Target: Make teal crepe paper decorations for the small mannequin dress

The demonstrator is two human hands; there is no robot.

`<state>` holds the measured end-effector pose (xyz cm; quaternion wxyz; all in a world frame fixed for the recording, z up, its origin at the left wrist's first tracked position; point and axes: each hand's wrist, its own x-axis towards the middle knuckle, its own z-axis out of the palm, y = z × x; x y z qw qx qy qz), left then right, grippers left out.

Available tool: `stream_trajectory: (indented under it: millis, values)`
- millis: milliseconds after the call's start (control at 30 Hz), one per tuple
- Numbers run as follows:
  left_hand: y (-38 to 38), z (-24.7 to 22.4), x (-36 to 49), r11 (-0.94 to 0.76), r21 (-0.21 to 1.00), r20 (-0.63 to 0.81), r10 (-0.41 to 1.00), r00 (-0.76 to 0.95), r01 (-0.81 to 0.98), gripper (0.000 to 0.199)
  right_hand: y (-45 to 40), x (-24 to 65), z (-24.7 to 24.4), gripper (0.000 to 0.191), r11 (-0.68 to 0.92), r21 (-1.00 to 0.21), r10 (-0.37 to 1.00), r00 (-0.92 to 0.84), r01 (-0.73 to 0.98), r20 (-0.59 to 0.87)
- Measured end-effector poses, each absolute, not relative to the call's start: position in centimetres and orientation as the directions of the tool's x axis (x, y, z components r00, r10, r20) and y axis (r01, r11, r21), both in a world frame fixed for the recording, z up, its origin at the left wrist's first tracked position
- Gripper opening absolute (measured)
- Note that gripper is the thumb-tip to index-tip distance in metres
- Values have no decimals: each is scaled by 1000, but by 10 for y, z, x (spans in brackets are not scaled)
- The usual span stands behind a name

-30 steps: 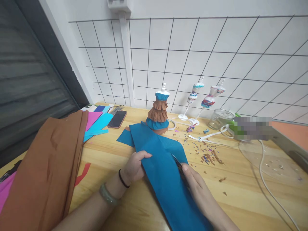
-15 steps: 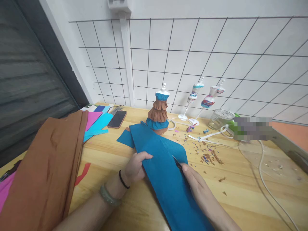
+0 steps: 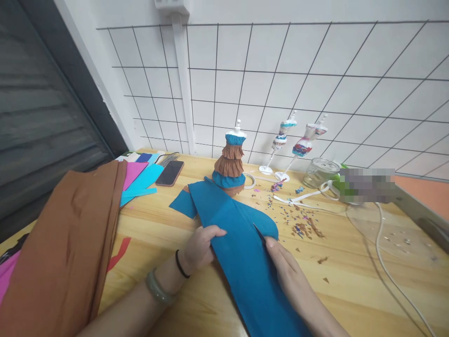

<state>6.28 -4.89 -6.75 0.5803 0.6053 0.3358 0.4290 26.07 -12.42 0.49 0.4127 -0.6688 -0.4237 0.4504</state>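
A long folded strip of blue paper [image 3: 238, 252] runs from the table's middle down to the bottom edge. My left hand [image 3: 201, 245] pinches its left edge, thumb on top. On the strip's right side, my right hand [image 3: 286, 264] is closed on scissors [image 3: 260, 233], whose dark blades lie at the paper; their handles are hidden by the hand. A rounded blue flap [image 3: 261, 220] spreads to the right of the blades. Just behind the strip stands a small dress form [image 3: 229, 161] in blue and brown ruffled paper.
Brown paper [image 3: 66, 234] lies left, beside pink and light-blue sheets and a phone [image 3: 170, 173]. Behind at right stand two small dress forms [image 3: 279, 140], [image 3: 305, 142] and a glass jar [image 3: 320, 173]. Paper scraps [image 3: 303, 227] and a white cable [image 3: 380, 252] lie at right.
The rounded blue flap at the right has shifted slightly outward and curls more. My left hand has moved slightly right with the paper's edge. The view has shifted a little.
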Motion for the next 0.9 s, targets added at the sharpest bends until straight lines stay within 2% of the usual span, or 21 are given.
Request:
stream_trajectory:
  millis: [167,333,500,900]
  values:
    - [-50,-58,61,-239,971,222,899,378,-1,22,-124,260,6,46,-239,-947,962,183,217,-201]
    - [-50,-54,61,-307,950,262,880,396,53,21,-124,261,3,45,-236,-937,966,164,257,-198]
    - [-50,-55,61,-461,867,348,833,429,191,22,-123,261,4,45,-178,-935,983,107,308,-151]
    - [-55,-42,63,-600,743,451,776,441,296,17,-121,260,2,38,-64,-937,996,83,343,-38]
